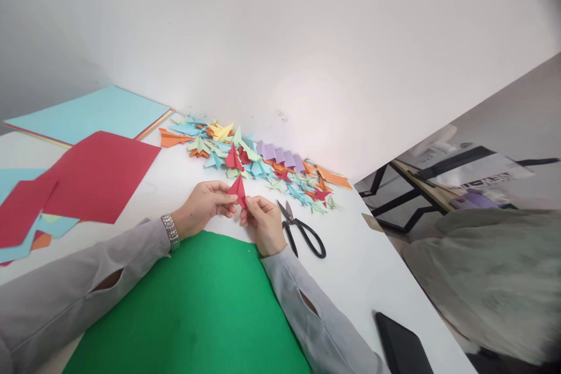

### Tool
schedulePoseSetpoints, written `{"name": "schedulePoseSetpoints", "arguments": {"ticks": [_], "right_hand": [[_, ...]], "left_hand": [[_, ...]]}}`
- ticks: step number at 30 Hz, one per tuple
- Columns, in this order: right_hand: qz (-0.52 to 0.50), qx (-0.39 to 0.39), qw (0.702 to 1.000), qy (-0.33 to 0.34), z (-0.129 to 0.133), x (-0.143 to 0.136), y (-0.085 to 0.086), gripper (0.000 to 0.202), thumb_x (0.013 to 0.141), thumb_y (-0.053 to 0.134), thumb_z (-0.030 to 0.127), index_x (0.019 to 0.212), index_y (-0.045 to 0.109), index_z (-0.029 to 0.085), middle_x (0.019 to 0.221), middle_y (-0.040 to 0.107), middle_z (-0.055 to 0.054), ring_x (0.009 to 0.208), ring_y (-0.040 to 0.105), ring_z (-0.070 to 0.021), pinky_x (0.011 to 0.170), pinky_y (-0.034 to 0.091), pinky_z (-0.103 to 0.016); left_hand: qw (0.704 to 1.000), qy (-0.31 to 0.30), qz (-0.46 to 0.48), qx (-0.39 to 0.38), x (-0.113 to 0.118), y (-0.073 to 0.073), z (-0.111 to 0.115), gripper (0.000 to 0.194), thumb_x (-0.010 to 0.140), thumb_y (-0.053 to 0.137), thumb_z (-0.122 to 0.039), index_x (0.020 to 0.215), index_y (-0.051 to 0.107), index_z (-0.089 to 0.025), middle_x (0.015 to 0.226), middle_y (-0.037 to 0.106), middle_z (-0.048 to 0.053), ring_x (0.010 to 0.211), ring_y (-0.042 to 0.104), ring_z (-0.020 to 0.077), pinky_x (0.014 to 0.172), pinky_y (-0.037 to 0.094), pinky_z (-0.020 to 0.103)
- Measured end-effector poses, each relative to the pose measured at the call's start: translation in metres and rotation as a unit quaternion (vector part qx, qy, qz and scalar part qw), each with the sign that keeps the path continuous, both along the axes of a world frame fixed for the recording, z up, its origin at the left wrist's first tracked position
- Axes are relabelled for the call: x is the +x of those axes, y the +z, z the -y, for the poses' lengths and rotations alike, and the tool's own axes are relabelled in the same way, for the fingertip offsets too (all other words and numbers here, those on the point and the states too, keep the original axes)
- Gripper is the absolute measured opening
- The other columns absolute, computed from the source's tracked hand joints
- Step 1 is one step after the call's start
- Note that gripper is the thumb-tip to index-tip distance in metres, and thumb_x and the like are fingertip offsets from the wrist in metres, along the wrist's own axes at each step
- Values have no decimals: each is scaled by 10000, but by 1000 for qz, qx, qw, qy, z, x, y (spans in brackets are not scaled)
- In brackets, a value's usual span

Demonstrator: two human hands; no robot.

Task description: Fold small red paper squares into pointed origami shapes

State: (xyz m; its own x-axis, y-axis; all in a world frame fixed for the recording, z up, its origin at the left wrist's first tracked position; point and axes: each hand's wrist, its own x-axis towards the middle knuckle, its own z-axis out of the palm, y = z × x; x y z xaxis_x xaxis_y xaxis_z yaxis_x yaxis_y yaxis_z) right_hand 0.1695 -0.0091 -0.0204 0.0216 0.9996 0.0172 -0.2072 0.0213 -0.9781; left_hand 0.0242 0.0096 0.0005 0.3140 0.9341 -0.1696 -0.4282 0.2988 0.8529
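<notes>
A small folded red paper plane [238, 190] points away from me, held up between both hands. My left hand [205, 205] pinches its left side with thumb and fingers. On its right rear edge, my right hand [265, 221] is closed with the thumb pressed against the paper. Beneath my wrists lies a green sheet or mat [193, 304]. Just right of my right hand are black-handled scissors [307, 228], their blades slightly apart. Beyond my hands spreads a pile of folded paper pieces [263, 169] in several colours.
Red paper [105, 175] and a light blue sheet stack [87, 111] lie to the left. A black phone-like object [403, 345] rests at the table's right edge. The white wall [280, 41] stands behind the pile. Grey-green cloth [491, 280] hangs beyond the table on the right.
</notes>
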Motion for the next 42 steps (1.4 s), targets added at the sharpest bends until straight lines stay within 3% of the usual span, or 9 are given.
{"name": "schedulePoseSetpoints", "arguments": {"ticks": [4,10,15,20,22,26,30,37,42], "right_hand": [[7,7,999,-31,0,-2,0,316,612,772,447,661,631,168,513,630,14,396,498,-81,398,391,-202],[27,4,998,-61,1,-4,1,298,608,776,417,667,629,164,508,618,24,387,485,-78,392,387,-207],[15,1,998,-66,0,-4,0,292,612,773,405,677,624,163,509,612,30,388,486,-75,397,393,-204],[6,1,997,-73,-1,-3,-1,294,623,765,411,678,610,168,507,599,35,384,474,-74,388,388,-205],[-4,1,997,-75,-1,-3,-2,302,625,762,421,672,602,169,501,592,38,382,470,-74,383,383,-205],[-3,2,998,-67,-2,-3,-2,306,620,763,426,655,595,172,488,584,38,376,470,-79,375,378,-210],[-3,17,996,-89,-2,-4,-1,287,597,784,386,678,605,177,498,593,39,378,479,-86,373,382,-216],[56,58,994,-69,2,-6,1,193,595,784,295,694,664,181,517,607,29,441,516,-102,426,410,-227],[97,71,992,-47,5,-6,2,184,580,783,264,739,712,206,676,670,-2,546,542,-114,496,440,-244]], "left_hand": [[1000,9,-6,19,2,-2,0,262,618,752,-149,772,542,-120,547,620,20,481,592,120,473,464,224],[994,47,-51,86,5,-4,4,457,695,681,-217,1075,428,-220,647,551,-57,567,616,145,479,515,261],[985,46,-80,146,3,-4,4,343,693,676,-236,1007,544,-190,933,580,35,696,620,131,541,546,256],[983,79,-76,149,0,-2,5,589,654,701,-138,1199,514,-261,1120,547,62,694,621,106,617,576,284],[980,71,-79,167,1,-2,5,530,662,693,-136,1162,564,-255,1145,546,65,717,629,112,623,577,276],[975,18,-106,194,3,-5,6,175,690,683,-196,858,689,-150,966,632,71,702,654,147,617,571,274],[982,16,-99,160,4,-6,5,244,686,710,-227,906,684,-122,724,678,48,684,655,169,653,566,310],[987,71,-82,118,2,-4,2,286,642,757,-276,872,685,-122,784,700,47,704,639,147,682,557,308],[993,86,-39,77,2,-7,0,335,569,798,-216,865,679,-110,743,699,38,715,634,140,710,536,296]]}}
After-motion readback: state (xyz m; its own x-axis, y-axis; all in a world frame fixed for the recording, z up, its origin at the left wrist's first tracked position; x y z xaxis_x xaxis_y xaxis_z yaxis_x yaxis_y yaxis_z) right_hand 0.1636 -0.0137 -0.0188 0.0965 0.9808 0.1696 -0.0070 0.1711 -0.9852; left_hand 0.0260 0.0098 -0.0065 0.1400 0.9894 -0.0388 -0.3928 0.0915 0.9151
